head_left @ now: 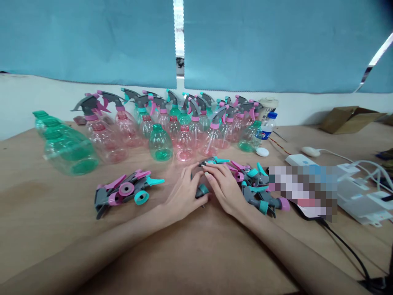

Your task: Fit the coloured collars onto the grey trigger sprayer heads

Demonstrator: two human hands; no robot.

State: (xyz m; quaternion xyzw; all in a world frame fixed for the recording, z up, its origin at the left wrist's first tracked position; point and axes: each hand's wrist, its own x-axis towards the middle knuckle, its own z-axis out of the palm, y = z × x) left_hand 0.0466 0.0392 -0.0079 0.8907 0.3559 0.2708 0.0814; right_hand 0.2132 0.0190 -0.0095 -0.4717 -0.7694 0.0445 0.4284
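Note:
Near the middle of the table, my left hand (184, 192) is closed around a grey and teal trigger spray head (202, 191), largely hidden by the fingers. My right hand (225, 186) meets it from the other side, its curved fingers and thumb pressed at the upper end of the same spray head. Just beyond the fingertips lies another teal-trigger spray head (221, 160). Loose pink, teal and grey spray heads form a pile (125, 190) on the left and a second pile (259, 194) on the right, beside my right wrist.
Several clear bottles stand behind, some open, like the green bottle (161, 143) and pink bottle (184, 144), others with spray heads. A Pepsi bottle (267, 128), white cap (262, 152), cardboard box (346, 119), blurred-out device (307, 196) and white cables (371, 172) are to the right.

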